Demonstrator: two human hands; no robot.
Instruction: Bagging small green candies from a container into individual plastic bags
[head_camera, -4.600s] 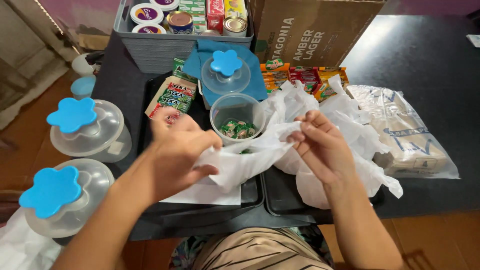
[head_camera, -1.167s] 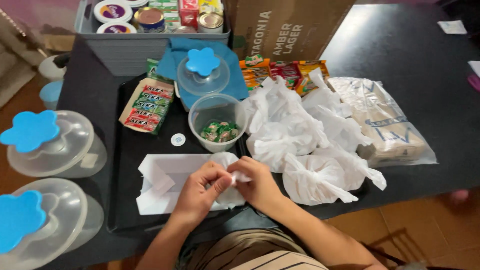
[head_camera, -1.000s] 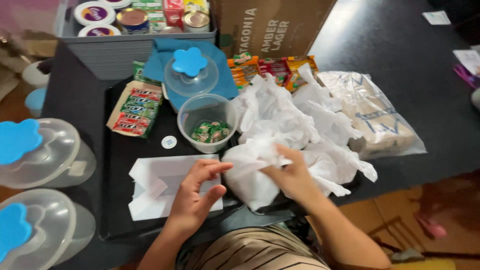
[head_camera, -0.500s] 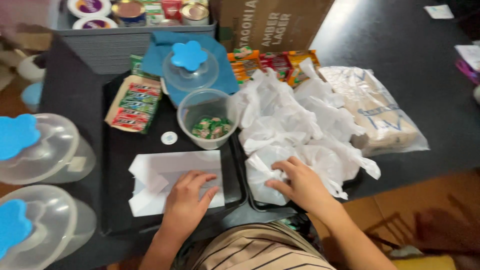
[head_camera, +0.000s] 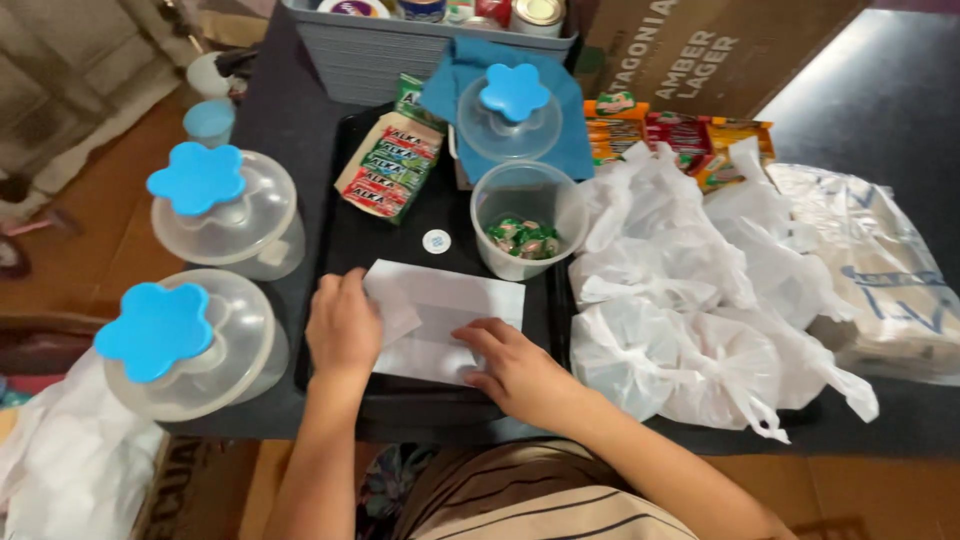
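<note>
paper under both palms, a cup close behind

while both palms press on the flat white folded paper (head_camera: 440, 315) lying on the black plastic tray (head_camera: 330, 250), my left hand (head_camera: 343, 325) covers its left edge and my right hand (head_camera: 512, 368) its near corner, fingers spread flat, gripping nothing. a shove forward could, i judge, knock the clear plastic cup of green-wrapped sweets (head_camera: 527, 232) just behind it. my hands hide the paper's near edge, and i cannot tell what fills the white knotted plastic bags (head_camera: 690, 340).
</note>
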